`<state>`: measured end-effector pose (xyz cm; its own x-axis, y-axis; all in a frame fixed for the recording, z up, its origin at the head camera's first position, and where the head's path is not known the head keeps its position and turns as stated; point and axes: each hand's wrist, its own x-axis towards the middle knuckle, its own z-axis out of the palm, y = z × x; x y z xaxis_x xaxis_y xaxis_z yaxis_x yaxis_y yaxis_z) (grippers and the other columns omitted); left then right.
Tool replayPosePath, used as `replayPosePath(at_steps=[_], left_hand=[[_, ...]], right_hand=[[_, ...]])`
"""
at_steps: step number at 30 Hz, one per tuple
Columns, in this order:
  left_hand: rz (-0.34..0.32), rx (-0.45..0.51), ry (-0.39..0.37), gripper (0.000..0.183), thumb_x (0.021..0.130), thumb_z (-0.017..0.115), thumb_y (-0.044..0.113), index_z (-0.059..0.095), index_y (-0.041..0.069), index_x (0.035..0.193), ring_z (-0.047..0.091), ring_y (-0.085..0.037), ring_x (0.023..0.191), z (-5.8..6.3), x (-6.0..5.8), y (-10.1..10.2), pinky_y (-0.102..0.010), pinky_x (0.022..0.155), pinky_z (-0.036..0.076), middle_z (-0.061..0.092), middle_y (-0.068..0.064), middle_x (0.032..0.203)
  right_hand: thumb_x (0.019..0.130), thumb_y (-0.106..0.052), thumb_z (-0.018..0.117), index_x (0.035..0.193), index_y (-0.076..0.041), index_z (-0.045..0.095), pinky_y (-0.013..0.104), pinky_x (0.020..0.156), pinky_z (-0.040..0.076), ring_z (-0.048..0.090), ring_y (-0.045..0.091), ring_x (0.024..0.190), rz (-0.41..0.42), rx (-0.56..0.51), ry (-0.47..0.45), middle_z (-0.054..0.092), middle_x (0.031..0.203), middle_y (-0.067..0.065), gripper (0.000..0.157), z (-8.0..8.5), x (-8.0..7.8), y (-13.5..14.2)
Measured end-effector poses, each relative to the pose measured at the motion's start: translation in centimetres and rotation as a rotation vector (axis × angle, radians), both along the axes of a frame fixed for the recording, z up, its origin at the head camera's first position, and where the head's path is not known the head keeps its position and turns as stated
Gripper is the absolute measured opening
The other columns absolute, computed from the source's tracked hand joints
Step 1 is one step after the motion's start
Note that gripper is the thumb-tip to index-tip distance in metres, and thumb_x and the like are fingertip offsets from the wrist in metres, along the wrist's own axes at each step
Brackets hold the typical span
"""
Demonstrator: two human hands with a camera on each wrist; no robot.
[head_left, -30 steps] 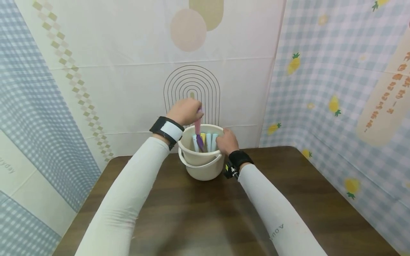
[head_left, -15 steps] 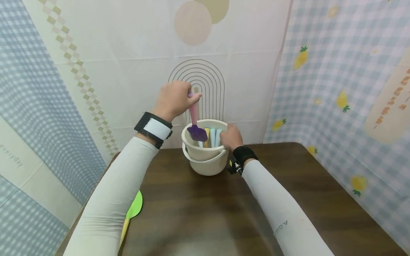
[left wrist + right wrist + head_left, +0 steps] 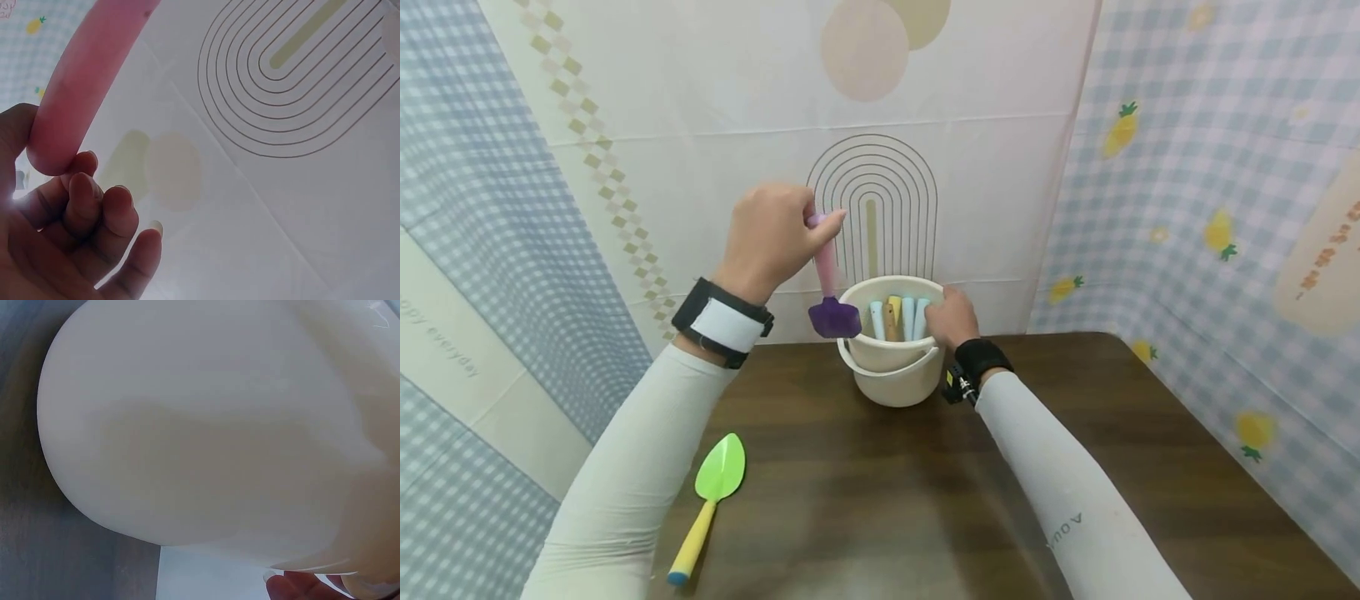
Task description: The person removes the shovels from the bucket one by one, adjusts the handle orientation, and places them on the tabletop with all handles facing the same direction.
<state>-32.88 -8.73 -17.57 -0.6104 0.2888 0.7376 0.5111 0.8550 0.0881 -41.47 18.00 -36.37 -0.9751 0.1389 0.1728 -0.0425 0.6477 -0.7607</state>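
My left hand (image 3: 771, 237) pinches the end of a toy shovel's pink handle between thumb and fingers. The shovel (image 3: 835, 318) hangs blade down, its purple blade just left of the bucket rim. In the left wrist view the pink handle (image 3: 87, 81) fills the upper left, and the other fingers are loosely bent. My right hand (image 3: 952, 318) grips the right rim of a cream bucket (image 3: 895, 387) with a bail handle. Several light blue, yellow and brown handles (image 3: 908, 317) stand inside it. The right wrist view shows the bucket's side (image 3: 206, 437) and a few fingertips (image 3: 297, 586).
A green trowel (image 3: 721, 468) with a yellow handle lies on the dark wooden table (image 3: 850, 500), at front left beside my left forearm. A patterned cloth (image 3: 700, 83) hangs close behind the bucket and along both sides.
My left hand has lifted the shovel up out of the bucket and carried it left. The green trowel has come into view. My right hand stays on the rim.
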Motion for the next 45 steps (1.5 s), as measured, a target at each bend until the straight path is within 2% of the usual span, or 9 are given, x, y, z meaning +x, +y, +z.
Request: replayPosePath(at_steps=[7,13,19,23,28,37,40,45], left_hand=[[-0.024,-0.005,0.053,0.046,0.096,0.069,0.036,0.055,0.007,0.063,0.043,-0.022,0.058,-2.1,1.8,-1.1,-0.032,0.052,0.030,0.042,-0.003,0.059],[-0.041,-0.042,0.079,0.048,0.094,0.073,0.037,0.055,0.008,0.060,0.041,-0.021,0.054,-3.8,3.0,-1.2,-0.031,0.049,0.029,0.042,-0.002,0.056],[-0.065,-0.049,0.090,0.049,0.093,0.075,0.035,0.054,0.009,0.057,0.038,-0.017,0.051,-5.6,3.9,-1.3,-0.030,0.047,0.025,0.042,0.000,0.051],[-0.059,-0.056,0.086,0.047,0.091,0.076,0.034,0.054,0.009,0.058,0.037,-0.017,0.051,-7.0,4.4,-1.8,-0.029,0.049,0.026,0.042,0.000,0.052],[-0.035,-0.066,0.073,0.043,0.090,0.076,0.035,0.055,0.010,0.061,0.040,-0.017,0.052,-8.9,4.9,-2.3,-0.028,0.046,0.029,0.044,0.000,0.055],[-0.043,-0.068,-0.007,0.048,0.089,0.079,0.034,0.048,0.014,0.058,0.036,-0.013,0.050,-12.4,5.7,-2.9,-0.026,0.046,0.026,0.039,0.003,0.053],[-0.026,-0.074,-0.027,0.045,0.088,0.080,0.033,0.050,0.014,0.059,0.038,-0.013,0.050,-13.6,6.0,-3.2,-0.027,0.044,0.030,0.043,0.004,0.054],[0.017,-0.114,-0.033,0.046,0.089,0.079,0.036,0.052,0.014,0.059,0.040,-0.014,0.049,-15.2,6.6,-3.8,-0.032,0.050,0.039,0.045,0.003,0.054]], right_hand=[[0.091,-0.015,0.049,0.147,0.002,0.050,0.052,0.102,0.048,0.054,0.034,0.110,0.014,-0.033,-0.020,0.059,0.133,0.019,0.058,0.0,-0.1,0.2],[0.091,-0.015,0.049,0.149,0.003,0.048,0.053,0.105,0.048,0.054,0.035,0.114,0.012,-0.023,-0.010,0.058,0.139,0.021,0.060,-0.4,-0.3,0.5],[0.092,-0.016,0.048,0.156,0.004,0.038,0.054,0.115,0.042,0.052,0.037,0.126,0.017,-0.019,-0.007,0.048,0.155,0.023,0.068,-0.3,-0.3,0.6],[0.093,-0.017,0.048,0.159,0.004,0.033,0.054,0.119,0.038,0.048,0.038,0.136,0.027,-0.025,-0.014,0.041,0.162,0.023,0.071,-0.2,-0.4,0.6],[0.093,-0.018,0.049,0.158,0.004,0.035,0.054,0.119,0.038,0.048,0.038,0.137,0.020,-0.021,-0.015,0.042,0.161,0.022,0.070,-0.1,-0.5,0.5],[0.094,-0.018,0.046,0.160,0.004,0.030,0.053,0.124,0.033,0.041,0.038,0.147,0.023,-0.019,-0.021,0.035,0.166,0.022,0.072,0.4,-0.2,0.4],[0.094,-0.018,0.047,0.161,0.004,0.029,0.052,0.124,0.033,0.041,0.038,0.147,0.025,-0.016,-0.027,0.034,0.166,0.022,0.072,0.3,-0.2,0.4],[0.094,-0.018,0.047,0.160,0.003,0.031,0.053,0.122,0.035,0.045,0.038,0.142,0.021,-0.023,-0.021,0.037,0.164,0.022,0.071,0.0,-0.3,0.4]])
